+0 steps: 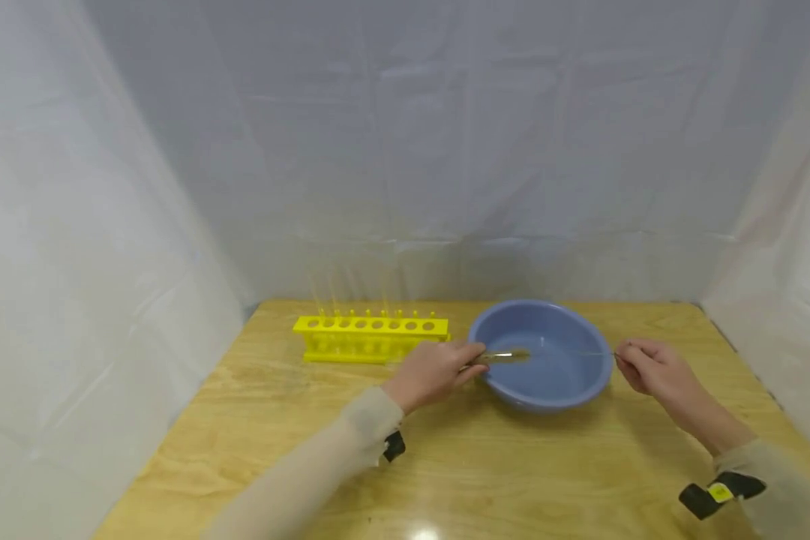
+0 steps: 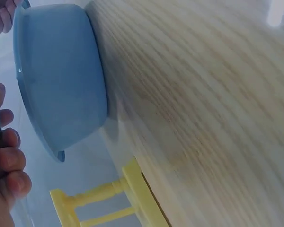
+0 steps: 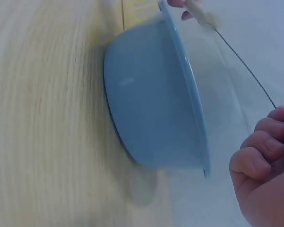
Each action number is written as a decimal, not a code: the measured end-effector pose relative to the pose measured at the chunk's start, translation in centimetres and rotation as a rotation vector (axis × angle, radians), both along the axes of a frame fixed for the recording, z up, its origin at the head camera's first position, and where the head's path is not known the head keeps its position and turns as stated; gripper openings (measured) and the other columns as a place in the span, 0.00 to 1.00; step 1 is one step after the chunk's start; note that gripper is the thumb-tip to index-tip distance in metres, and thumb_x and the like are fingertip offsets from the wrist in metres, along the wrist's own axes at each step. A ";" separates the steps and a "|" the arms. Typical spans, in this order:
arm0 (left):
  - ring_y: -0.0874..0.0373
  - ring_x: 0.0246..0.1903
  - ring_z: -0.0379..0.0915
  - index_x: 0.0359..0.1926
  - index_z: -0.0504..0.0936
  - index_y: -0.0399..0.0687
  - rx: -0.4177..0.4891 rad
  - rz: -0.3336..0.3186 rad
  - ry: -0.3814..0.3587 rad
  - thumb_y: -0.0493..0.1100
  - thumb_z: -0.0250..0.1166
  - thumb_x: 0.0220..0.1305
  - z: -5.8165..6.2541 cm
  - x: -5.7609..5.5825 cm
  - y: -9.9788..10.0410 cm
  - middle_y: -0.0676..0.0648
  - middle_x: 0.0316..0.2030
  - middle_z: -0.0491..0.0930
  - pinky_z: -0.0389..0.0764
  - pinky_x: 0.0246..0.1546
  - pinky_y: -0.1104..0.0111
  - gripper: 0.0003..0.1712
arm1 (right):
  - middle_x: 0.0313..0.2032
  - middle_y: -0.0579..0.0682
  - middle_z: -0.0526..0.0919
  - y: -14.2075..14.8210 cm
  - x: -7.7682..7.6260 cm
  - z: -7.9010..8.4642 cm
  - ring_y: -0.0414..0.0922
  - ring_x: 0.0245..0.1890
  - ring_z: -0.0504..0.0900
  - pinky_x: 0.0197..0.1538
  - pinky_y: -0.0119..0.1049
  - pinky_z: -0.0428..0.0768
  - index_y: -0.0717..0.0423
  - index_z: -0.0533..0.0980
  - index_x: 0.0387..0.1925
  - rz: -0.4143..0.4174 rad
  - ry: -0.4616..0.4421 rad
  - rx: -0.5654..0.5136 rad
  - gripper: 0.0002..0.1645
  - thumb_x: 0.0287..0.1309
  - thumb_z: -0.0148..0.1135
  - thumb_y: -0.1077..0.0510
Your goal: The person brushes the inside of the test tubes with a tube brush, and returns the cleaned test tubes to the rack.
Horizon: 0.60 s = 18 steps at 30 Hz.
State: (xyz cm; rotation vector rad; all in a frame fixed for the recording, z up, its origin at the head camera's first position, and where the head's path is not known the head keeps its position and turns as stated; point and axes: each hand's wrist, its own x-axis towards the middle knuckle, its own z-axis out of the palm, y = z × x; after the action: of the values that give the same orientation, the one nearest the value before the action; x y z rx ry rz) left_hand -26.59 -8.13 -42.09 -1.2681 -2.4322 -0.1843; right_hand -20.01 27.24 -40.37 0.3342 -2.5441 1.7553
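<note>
My left hand (image 1: 432, 373) grips a clear glass test tube (image 1: 502, 356), its mouth facing right over the blue basin (image 1: 543, 405). Pale bristles of a test tube brush (image 3: 209, 20) show at the tube's mouth. The brush's thin twisted wire (image 3: 246, 66) runs across above the basin to my right hand (image 1: 658, 375). There the fingertips pinch the wire's end, just beyond the basin's right rim. In the left wrist view, the left fingers (image 2: 10, 158) curl round the tube, hiding most of it.
Left of the basin stands a yellow test tube rack (image 1: 371, 325) with round holes and a row of pegs; faint clear tubes rise from its back left. Both stand on a wooden table (image 1: 486, 472). White sheeting (image 1: 412, 150) hangs behind and at both sides.
</note>
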 end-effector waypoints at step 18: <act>0.68 0.20 0.71 0.47 0.79 0.54 0.044 -0.040 0.023 0.54 0.59 0.74 0.4 0.1 0.1 0.57 0.29 0.82 0.70 0.20 0.78 0.12 | 0.21 0.48 0.69 3.0 0.6 0.9 0.48 0.20 0.65 0.25 0.37 0.67 0.64 0.73 0.32 0.015 0.162 0.100 0.20 0.79 0.45 0.56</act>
State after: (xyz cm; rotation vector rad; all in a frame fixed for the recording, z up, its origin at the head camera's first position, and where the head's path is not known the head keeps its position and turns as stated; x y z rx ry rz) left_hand -26.49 -8.02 -41.68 -1.2937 -2.3714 -0.2310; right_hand -19.37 30.25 -39.45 0.4789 -2.5255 1.5393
